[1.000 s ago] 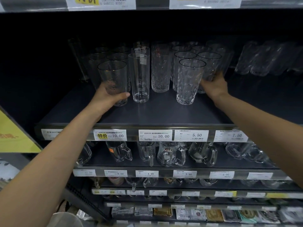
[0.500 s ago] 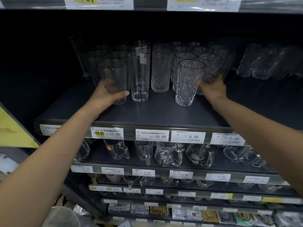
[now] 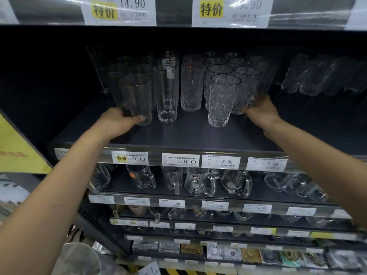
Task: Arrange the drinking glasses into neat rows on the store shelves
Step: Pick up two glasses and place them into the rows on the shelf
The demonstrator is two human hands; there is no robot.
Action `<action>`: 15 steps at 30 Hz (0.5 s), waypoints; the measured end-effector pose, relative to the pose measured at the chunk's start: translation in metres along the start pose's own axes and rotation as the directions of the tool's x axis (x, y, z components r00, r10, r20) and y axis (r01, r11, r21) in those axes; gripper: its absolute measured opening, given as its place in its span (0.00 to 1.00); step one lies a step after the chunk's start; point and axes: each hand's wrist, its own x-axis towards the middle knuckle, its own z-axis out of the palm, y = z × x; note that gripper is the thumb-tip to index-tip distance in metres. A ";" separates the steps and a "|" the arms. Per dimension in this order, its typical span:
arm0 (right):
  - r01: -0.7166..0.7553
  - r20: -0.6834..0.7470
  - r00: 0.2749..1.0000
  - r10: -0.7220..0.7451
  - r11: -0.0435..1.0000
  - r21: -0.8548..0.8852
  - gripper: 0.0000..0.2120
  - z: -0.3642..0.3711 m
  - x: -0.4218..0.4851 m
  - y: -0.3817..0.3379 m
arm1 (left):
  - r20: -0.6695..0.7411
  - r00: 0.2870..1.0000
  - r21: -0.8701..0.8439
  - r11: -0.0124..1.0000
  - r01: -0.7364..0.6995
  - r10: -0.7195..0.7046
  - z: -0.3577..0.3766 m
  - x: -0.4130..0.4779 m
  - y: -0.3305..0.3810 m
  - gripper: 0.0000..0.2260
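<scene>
Several clear drinking glasses stand in rows on a dark shelf [image 3: 188, 135]. My left hand [image 3: 117, 121] is wrapped round the base of the front smooth tumbler [image 3: 136, 94] at the left. My right hand [image 3: 260, 112] grips the bottom of a textured glass [image 3: 248, 86] in the right-hand row, behind the front textured glass [image 3: 222, 100], which stands free. Between them stand a tall plain glass [image 3: 166, 92] and a tall cut-pattern glass [image 3: 191, 84].
Wrapped glasses [image 3: 317, 76] lie at the shelf's right end. Price labels [image 3: 179, 159] line the shelf edge. Glass mugs [image 3: 198, 181] fill the shelf below, and lower shelves hold more glassware and small boxes. The shelf above hangs close over the glass rims.
The camera has tilted up and moved closer. Both hands stay on the same glasses; the left hand sits slightly lower on its tumbler.
</scene>
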 end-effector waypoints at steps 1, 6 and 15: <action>0.002 0.006 1.000 -0.002 0.999 -0.044 0.34 -0.006 -0.007 -0.001 | -0.005 0.999 0.052 0.998 0.038 -0.038 -0.002 -0.006 0.003 0.25; 0.031 -0.011 0.999 -0.033 0.980 -0.198 0.15 -0.042 -0.066 -0.013 | -0.062 0.996 0.152 0.987 -0.058 0.068 -0.004 -0.053 0.025 0.17; 0.143 -0.024 0.988 -0.155 0.952 -0.269 0.07 -0.125 -0.173 0.009 | 0.083 0.906 -0.292 0.879 -0.376 0.415 0.068 -0.128 0.097 0.02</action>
